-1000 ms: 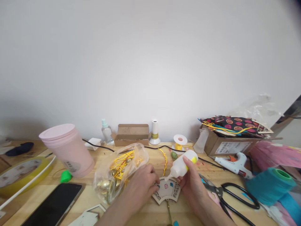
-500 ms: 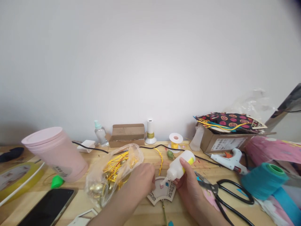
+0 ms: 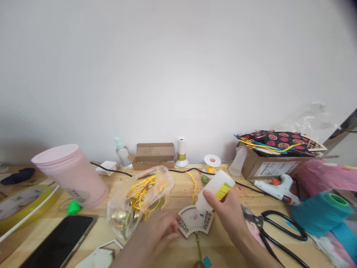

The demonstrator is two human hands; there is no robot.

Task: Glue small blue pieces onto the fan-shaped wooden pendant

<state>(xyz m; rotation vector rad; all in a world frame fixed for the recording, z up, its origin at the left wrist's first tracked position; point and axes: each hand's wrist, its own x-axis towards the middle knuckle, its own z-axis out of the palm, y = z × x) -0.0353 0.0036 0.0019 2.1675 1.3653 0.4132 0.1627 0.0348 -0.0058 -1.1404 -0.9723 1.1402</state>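
Note:
My right hand [image 3: 232, 212] is closed round a white plastic squeeze bottle [image 3: 214, 190] with a yellow label. The bottle is tilted, its lower end over the upper right part of a fan-shaped wooden ornament [image 3: 192, 226]; its tip is hard to make out. This ornament lies on the table, with lattice corners and small pink and blue pieces on its face. A yellow cord [image 3: 193, 186] runs from its top and a greenish cord [image 3: 199, 248] from its bottom. At its left edge is my left hand [image 3: 160, 232], fingers loosely bent and slightly apart, with nothing visible in them.
A clear bag [image 3: 117, 197] of golden bells and yellow cords lies left of the ornament. Black-handled scissors [image 3: 279, 225], a glue gun [image 3: 279, 188] and teal thread [image 3: 320, 212] are on the right. A phone [image 3: 60, 240] and a pink cup [image 3: 75, 175] stand or lie leftward.
My left hand has drawn down and left, its fingers loosening at the ornament's edge. In my right hand the bottle has turned, showing more of its label. The view has shifted slightly.

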